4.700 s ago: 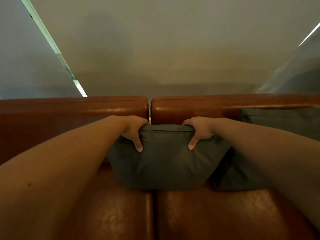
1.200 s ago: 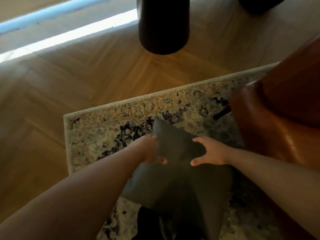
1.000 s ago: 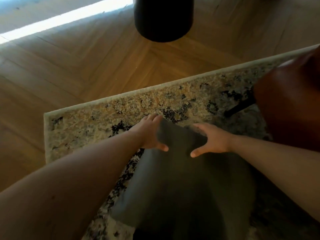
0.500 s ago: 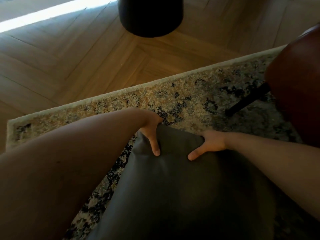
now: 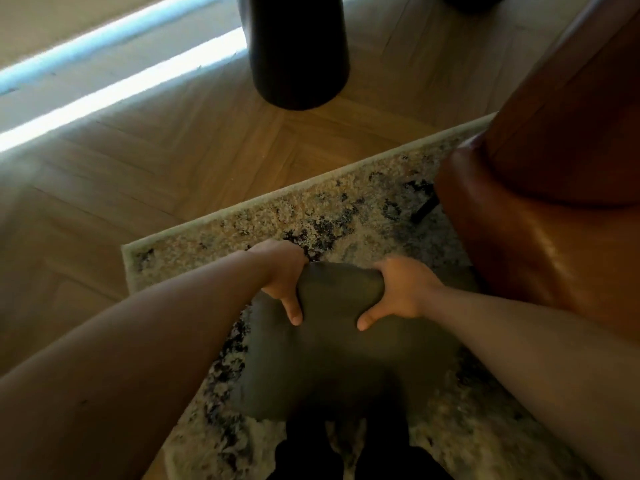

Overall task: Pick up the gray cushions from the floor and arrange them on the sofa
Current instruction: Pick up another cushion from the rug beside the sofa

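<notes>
I looked down through the head camera and saw both of my hands clamped on one gray cushion (image 5: pixel 339 358); my left hand (image 5: pixel 282 280) gripped its far edge from the left, thumb laid across the near face and fingers wrapped out of sight behind; my right hand (image 5: pixel 398 292) gripped the same edge from the right, thumb pressed into the fabric, fingers curled over the top. The stretch of edge between the two hands bulged upward; the rest of the cushion hung down toward me over the patterned rug (image 5: pixel 263 223), its lower corners close above the pile, though I could not tell whether they touched it. The brown leather sofa (image 5: pixel 540 216) stood just to the right of the cushion, its rounded seat corner near my right wrist; the cushion was not on it. Beyond the rug lay the herringbone wood floor (image 5: pixel 145 150); a black cylindrical object (image 5: pixel 298 53) stood on it, well beyond my hands; a bright strip of light (image 5: pixel 114 88) crossed the floor at the upper left. Below the cushion, at the bottom of the view, dark shapes showed that I took for my legs (image 5: pixel 346 455), too dim to make out further.
</notes>
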Demonstrator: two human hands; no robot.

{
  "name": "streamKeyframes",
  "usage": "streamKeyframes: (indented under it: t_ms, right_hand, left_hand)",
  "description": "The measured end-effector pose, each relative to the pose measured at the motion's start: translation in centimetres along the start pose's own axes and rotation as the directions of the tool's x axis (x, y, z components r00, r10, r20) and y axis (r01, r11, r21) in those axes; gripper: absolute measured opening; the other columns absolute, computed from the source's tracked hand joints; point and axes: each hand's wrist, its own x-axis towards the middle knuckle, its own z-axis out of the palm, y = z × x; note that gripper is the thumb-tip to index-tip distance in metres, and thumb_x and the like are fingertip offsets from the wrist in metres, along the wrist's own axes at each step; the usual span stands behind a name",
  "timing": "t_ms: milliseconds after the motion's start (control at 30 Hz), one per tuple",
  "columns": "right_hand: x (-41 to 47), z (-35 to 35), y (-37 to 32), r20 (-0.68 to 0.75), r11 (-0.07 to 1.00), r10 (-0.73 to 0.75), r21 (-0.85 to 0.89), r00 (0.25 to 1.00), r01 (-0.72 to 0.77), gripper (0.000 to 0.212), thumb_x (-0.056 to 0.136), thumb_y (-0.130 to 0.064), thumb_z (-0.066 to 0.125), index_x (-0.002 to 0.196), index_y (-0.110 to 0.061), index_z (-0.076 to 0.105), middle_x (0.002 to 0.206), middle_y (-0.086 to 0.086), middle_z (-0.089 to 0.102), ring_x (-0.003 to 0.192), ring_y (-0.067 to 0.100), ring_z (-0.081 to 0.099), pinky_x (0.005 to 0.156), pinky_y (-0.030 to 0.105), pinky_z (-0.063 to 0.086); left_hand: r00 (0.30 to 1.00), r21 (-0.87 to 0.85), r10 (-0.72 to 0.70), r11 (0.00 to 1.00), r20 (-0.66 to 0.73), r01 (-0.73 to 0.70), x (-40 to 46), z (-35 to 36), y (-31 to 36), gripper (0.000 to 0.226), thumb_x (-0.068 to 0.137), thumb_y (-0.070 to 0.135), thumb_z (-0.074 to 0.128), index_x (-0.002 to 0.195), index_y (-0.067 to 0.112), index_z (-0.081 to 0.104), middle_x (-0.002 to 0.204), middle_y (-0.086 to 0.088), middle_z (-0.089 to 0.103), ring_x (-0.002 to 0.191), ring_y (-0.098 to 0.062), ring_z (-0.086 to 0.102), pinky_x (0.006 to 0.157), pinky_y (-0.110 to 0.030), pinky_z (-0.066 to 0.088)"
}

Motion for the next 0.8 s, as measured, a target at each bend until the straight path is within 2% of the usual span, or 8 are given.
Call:
streamKeyframes:
  t_ms: [67,167,300,400,467,533,633,800]
  right_hand:
    - [-3.8,-2.0,-1.5,-0.028,1.0,0.012,0.013,1.0,-0.012,0.077,0.031,-0.078,0.08,0.089,-0.032,0.06,0.09,-0.01,0.064,0.087,0.013,0.059,0.07,0.028,0.043]
    - [-8.0,-5.3,-4.9,-0.043,0.999,0.019,0.031,0.999,-0.018,0.079,0.035,-0.078,0.079,0.094,-0.028,0.063,0.091,-0.009,0.066,0.089,0.014,0.062,0.076,0.033,0.05]
    - [-13.1,-11.2,-10.3,-0.172,0.997,-0.053,-0.061,0.984,0.043,0.081,0.039,-0.085,0.071,0.097,-0.029,0.063,0.086,-0.011,0.063,0.084,0.013,0.06,0.068,0.031,0.044]
    - [-17.3,-17.0,-13.7,-0.225,0.987,-0.089,-0.151,0.97,0.056,0.081,0.041,-0.087,0.069,0.094,-0.026,0.062,0.082,-0.011,0.063,0.08,0.013,0.061,0.066,0.031,0.045]
    - [-20.6,-20.7,-15.4,-0.282,0.978,-0.105,-0.202,0.954,0.047,0.076,0.041,-0.086,0.069,0.088,-0.029,0.057,0.076,-0.015,0.056,0.078,0.013,0.059,0.065,0.031,0.042]
    - [-23.7,-23.9,-16.5,-0.344,0.97,-0.101,-0.243,0.933,0.016,0.077,0.041,-0.085,0.071,0.094,-0.03,0.061,0.077,-0.015,0.053,0.08,0.013,0.06,0.067,0.03,0.041]
    - [-28.7,-27.9,-17.0,-0.448,0.954,-0.066,-0.291,0.891,-0.076,0.089,0.039,-0.086,0.07,0.107,-0.028,0.066,0.089,-0.011,0.065,0.085,0.015,0.063,0.071,0.031,0.049]
    - [-36.7,-31.4,-14.8,-0.554,0.943,0.049,-0.248,0.831,-0.221,0.081,0.043,-0.084,0.072,0.103,-0.03,0.064,0.076,-0.018,0.054,0.07,0.007,0.052,0.062,0.026,0.039]
  left_hand:
    - [1.0,0.074,0.009,0.997,-0.019,-0.008,-4.4,-2.6,1.8,0.087,0.036,0.076,0.08,0.105,0.024,0.067,0.085,0.008,0.062,0.081,-0.018,0.059,0.076,-0.035,0.053]
    - [0.999,0.191,0.021,0.981,-0.034,-0.014,-10.5,-7.1,2.8,0.08,0.043,0.071,0.081,0.105,0.024,0.067,0.086,0.007,0.062,0.083,-0.018,0.059,0.078,-0.036,0.053]
    - [0.989,0.289,0.047,0.957,-0.138,-0.005,-18.6,-13.3,1.6,0.072,0.042,0.072,0.079,0.099,0.031,0.066,0.082,0.013,0.06,0.082,-0.013,0.056,0.085,-0.035,0.046]
    - [0.971,0.285,0.05,0.958,-0.235,0.019,-24.1,-17.5,1.3,0.074,0.039,0.076,0.075,0.096,0.03,0.065,0.075,0.013,0.056,0.073,-0.012,0.052,0.075,-0.032,0.037]
    - [0.955,0.273,0.055,0.962,-0.291,0.028,-27.2,-20.2,1.7,0.078,0.037,0.078,0.074,0.096,0.027,0.066,0.075,0.011,0.058,0.069,-0.013,0.052,0.07,-0.032,0.037]
    - [0.939,0.251,0.071,0.968,-0.336,0.017,-29.8,-22.7,2.7,0.083,0.037,0.078,0.074,0.102,0.026,0.067,0.083,0.008,0.061,0.072,-0.014,0.054,0.069,-0.03,0.041]
    - [0.898,0.298,0.144,0.954,-0.415,-0.015,-33.2,-26.5,5.4,0.088,0.039,0.076,0.076,0.11,0.025,0.065,0.098,0.002,0.063,0.084,-0.018,0.058,0.076,-0.031,0.047]
    - [0.825,0.403,0.306,0.909,-0.476,-0.105,-36.2,-31.7,12.2,0.077,0.042,0.075,0.076,0.104,0.031,0.062,0.095,0.007,0.063,0.087,-0.018,0.057,0.085,-0.039,0.048]
